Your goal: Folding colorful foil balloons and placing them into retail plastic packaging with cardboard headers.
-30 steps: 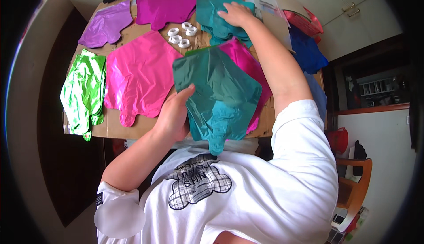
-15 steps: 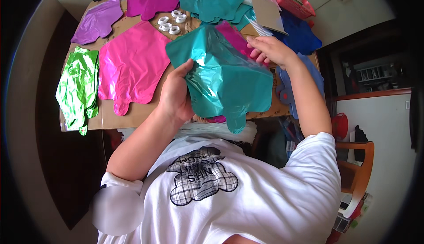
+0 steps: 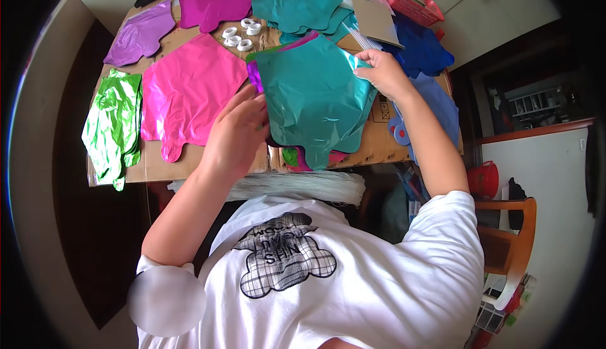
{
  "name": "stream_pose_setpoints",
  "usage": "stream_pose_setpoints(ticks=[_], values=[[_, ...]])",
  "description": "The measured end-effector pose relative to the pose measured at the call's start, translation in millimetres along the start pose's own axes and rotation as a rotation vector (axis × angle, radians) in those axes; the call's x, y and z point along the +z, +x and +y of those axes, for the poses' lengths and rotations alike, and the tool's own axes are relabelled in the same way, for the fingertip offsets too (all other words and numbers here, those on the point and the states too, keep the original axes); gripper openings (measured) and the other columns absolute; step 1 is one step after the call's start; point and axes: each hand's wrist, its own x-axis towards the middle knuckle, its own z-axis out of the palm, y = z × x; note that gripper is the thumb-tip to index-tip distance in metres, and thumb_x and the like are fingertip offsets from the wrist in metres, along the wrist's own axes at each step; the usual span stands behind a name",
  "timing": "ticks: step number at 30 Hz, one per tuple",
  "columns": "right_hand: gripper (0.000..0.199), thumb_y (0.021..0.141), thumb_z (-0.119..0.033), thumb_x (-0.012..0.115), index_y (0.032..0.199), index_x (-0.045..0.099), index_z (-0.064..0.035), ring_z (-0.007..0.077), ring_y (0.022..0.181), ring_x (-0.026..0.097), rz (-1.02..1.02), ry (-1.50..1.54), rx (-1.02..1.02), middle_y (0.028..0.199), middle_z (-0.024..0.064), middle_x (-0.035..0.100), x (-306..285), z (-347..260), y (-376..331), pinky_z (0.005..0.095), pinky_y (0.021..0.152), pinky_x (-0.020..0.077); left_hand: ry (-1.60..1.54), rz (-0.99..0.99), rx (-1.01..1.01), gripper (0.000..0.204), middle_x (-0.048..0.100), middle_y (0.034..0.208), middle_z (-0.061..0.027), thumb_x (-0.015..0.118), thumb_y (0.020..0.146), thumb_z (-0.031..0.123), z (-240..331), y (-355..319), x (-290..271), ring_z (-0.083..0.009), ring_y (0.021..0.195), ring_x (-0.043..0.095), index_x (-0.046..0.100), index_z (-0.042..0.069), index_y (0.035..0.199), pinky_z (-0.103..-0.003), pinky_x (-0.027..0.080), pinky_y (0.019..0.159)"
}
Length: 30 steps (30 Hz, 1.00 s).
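A flat teal foil balloon [image 3: 309, 96] lies on the middle front of the table, on top of other foil sheets. Green, purple and magenta edges of those sheets show along its left and top sides. Pinched between the thumb and fingers of my right hand [image 3: 384, 74] is the balloon's upper right edge. At its left edge rests my left hand [image 3: 238, 131], fingers loosely stretched and touching the side of the stack. A flat pink foil balloon [image 3: 189, 96] lies just left of that hand.
Far left are a shiny green balloon [image 3: 113, 121] and a lilac one [image 3: 140, 36]. Behind lie a magenta balloon [image 3: 214, 0], teal balloons [image 3: 293, 1] and white ribbon rolls [image 3: 245, 44]. Blue balloons [image 3: 423, 49], a cardboard piece [image 3: 377, 20] and a red basket [image 3: 413, 8] sit right.
The teal balloon has come down flat onto the stack. My right hand has taken its right edge; my left hand has released its grip and moved left and down.
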Motion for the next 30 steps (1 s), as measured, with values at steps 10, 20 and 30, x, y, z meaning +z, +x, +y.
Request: stream_pose_setpoints(ticks=[10, 20, 30], values=[[0.033, 0.077, -0.006, 0.069, 0.108, 0.063, 0.0036, 0.0153, 0.091, 0.064, 0.109, -0.322, -0.074, 0.1, 0.0094, 0.069, 20, -17, 2, 0.0297, 0.083, 0.0499, 1.482, -0.22, 0.938, 0.032, 0.059, 0.115, -0.0155, 0.069, 0.08, 0.012, -4, 4, 1, -0.0355, 0.111, 0.054, 0.063, 0.005, 0.11, -0.045, 0.042, 0.096], [0.034, 0.072, -0.024, 0.072, 0.102, 0.066, -0.0087, 0.029, 0.099, 0.064, 0.226, -0.611, -0.067, 0.102, 0.0127, 0.068, 22, -27, -9, 0.0391, 0.084, 0.0494, 1.71, -0.329, 0.927, 0.023, 0.06, 0.097, -0.0098, 0.071, 0.075, 0.014, -27, 35, -10, -0.0306, 0.098, 0.057, 0.065, 0.005, 0.096, -0.046, 0.042, 0.097], [0.026, 0.073, -0.025, 0.079, 0.085, 0.072, -0.003, 0.0202, 0.073, 0.067, 0.548, -0.326, 0.167, 0.079, 0.0121, 0.071, -175, 81, 35, 0.033, 0.069, 0.0524, 1.649, -0.329, 0.925, 0.021, 0.06, 0.092, -0.0095, 0.074, 0.072, 0.014, -15, 43, 7, -0.0303, 0.096, 0.056, 0.066, 0.006, 0.089, -0.046, 0.042, 0.091]])
